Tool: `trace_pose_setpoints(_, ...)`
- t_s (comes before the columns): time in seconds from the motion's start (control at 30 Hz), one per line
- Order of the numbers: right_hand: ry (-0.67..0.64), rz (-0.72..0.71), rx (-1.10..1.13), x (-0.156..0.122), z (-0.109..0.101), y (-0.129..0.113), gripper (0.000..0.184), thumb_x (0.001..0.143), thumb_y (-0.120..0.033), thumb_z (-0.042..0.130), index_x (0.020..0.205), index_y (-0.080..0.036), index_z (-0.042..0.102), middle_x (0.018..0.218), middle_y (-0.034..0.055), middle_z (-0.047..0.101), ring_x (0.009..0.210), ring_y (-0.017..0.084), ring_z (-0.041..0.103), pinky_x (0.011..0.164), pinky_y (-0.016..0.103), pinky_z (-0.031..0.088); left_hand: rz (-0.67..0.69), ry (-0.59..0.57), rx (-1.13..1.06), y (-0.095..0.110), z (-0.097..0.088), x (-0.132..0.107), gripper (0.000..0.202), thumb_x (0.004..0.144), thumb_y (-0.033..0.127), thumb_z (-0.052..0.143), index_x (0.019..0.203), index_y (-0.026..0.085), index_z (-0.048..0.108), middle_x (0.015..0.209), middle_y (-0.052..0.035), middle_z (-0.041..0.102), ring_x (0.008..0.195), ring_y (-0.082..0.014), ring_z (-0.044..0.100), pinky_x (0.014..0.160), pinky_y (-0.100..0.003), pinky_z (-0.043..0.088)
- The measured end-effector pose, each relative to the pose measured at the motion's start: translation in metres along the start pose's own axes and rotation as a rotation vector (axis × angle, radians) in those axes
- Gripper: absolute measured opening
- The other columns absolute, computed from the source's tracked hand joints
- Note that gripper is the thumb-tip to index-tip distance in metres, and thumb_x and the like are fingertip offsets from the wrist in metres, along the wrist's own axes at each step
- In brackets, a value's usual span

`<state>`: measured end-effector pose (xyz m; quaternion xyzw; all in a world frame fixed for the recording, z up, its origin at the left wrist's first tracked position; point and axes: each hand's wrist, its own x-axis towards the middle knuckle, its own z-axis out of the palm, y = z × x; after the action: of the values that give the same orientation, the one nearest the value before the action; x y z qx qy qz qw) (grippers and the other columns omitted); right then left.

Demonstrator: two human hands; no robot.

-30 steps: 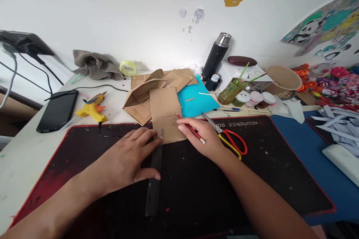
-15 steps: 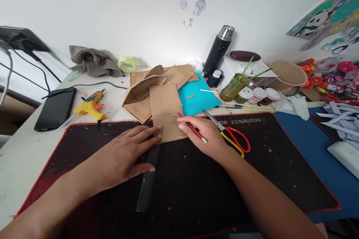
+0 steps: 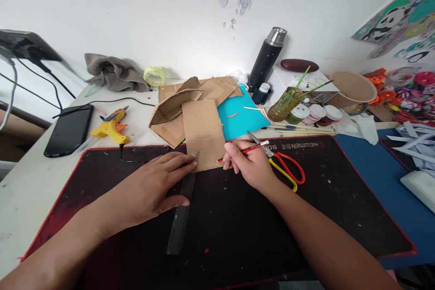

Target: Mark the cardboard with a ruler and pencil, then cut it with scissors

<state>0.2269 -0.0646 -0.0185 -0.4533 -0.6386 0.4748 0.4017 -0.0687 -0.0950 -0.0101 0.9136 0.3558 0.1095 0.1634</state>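
My left hand (image 3: pixel 152 186) holds a dark, flat ruler (image 3: pixel 183 217) down, with fingertips and thumb on it. The ruler's far end lies over the near left corner of a rectangular cardboard piece (image 3: pixel 202 127); the rest runs toward me across the black desk mat (image 3: pixel 231 226). In my right hand (image 3: pixel 249 163) is a red pencil (image 3: pixel 250 147), gripped between thumb and fingers. Its tip points left, low over the near right part of the cardboard; whether it touches cannot be seen. Scissors (image 3: pixel 283 165) with red and yellow handles lie just right of that hand.
Cardboard scraps (image 3: pixel 173 115) and a turquoise sheet (image 3: pixel 241 115) lie behind the cardboard piece. A yellow glue gun (image 3: pixel 110 127) and a black phone (image 3: pixel 70 129) are at the left. Behind, at the right, stand a black thermos (image 3: pixel 267 61), a brush jar (image 3: pixel 282 108) and paint pots (image 3: pixel 314 113).
My right hand has drawn slightly nearer and right, and the pencil has swung so its tip now points left and toward me. The left hand and ruler stay nearly in place.
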Motion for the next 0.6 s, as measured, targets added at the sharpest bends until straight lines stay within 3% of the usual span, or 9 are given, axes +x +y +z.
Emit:
trace_pose_setpoints(0.13,-0.019,0.083,0.059,0.0007,0.0032,0.0004,0.065,0.103,-0.075,0.058,0.070,-0.021,0.068,0.055,0.0011,0.068,0.044,0.011,0.055,0.048,0.026,0.043,0.004,0.000,0.005,0.0003,0.0006,0.0002,0.071,0.103,0.063,0.067,0.164,0.027,0.054,0.165,-0.0110,0.060,0.151,-0.0348,0.057,0.126,-0.052,0.049)
trace_pose_setpoints(0.6,0.008,0.079,0.074,0.0021,0.0038,0.0022,0.064,0.102,-0.077,0.059,0.072,-0.021,0.068,0.047,-0.0055,0.052,0.051,0.016,0.068,0.052,0.027,0.048,0.001,-0.010,0.000,-0.0005,0.0014,-0.0009,0.073,0.104,0.062,0.067,0.165,0.027,0.051,0.168,-0.0107,0.057,0.153,-0.0340,0.054,0.127,-0.052,0.047)
